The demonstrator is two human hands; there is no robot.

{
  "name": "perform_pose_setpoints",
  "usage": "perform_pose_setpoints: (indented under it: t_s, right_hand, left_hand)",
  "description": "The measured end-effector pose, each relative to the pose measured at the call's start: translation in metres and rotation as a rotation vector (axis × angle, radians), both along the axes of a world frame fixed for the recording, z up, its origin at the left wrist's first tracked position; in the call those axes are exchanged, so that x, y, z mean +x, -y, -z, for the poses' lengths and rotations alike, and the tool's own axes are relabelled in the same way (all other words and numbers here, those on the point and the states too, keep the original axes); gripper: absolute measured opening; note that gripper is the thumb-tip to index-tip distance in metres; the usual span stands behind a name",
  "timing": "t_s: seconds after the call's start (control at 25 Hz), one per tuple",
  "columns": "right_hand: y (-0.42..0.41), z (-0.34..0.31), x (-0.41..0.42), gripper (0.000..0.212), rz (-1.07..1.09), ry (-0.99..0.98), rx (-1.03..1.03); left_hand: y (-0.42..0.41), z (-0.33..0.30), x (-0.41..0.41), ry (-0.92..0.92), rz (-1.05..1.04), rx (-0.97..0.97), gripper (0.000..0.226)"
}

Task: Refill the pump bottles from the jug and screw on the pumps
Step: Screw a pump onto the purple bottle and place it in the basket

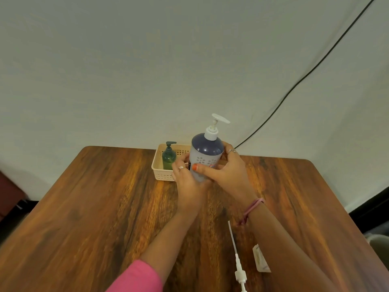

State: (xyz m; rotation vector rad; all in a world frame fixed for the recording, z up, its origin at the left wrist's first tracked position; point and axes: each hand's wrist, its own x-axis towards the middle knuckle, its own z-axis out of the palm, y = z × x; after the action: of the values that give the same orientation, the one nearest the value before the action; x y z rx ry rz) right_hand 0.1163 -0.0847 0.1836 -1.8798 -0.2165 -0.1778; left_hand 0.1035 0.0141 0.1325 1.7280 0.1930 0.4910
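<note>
Lying nearest me on the wooden table (105,207) is a loose white pump (239,268), its long tube pointing away from me, with a small white packet (260,260) just to its right. My pink sleeve (139,279) shows at the bottom edge. Farther out, both my hands hold the big blue bottle (207,152) upright: my left hand (187,182) curls round its lower left side, my right hand (229,171) wraps the right side, thumb across the front. A white pump sits on its neck. Just behind and left, a cream basket (160,173) holds a small green bottle (168,158) with its dark pump on. Beyond the table's far edge rises a pale wall (147,60), with a black cable (305,74) slanting down across it.
</note>
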Motion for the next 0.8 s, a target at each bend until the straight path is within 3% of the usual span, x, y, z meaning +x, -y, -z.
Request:
perform_pose_setpoints:
  t_s: [0.16, 0.36, 0.56, 0.8]
  right_hand:
    - [-0.003, 0.014, 0.031, 0.066, 0.055, 0.014, -0.037]
    - [-0.004, 0.038, 0.086, 0.073, 0.101, -0.002, -0.110]
    - [-0.008, 0.077, 0.140, 0.074, 0.143, -0.108, -0.194]
    - [-0.015, 0.129, 0.191, 0.076, 0.141, -0.244, -0.410]
  left_hand:
    - [-0.012, 0.016, 0.026, 0.000, 0.071, -0.003, 0.076]
    - [-0.034, 0.042, 0.059, -0.126, 0.106, 0.076, 0.070]
    - [-0.061, 0.067, 0.076, -0.212, 0.079, 0.125, 0.042]
    - [-0.076, 0.090, 0.082, -0.284, 0.054, 0.023, 0.019]
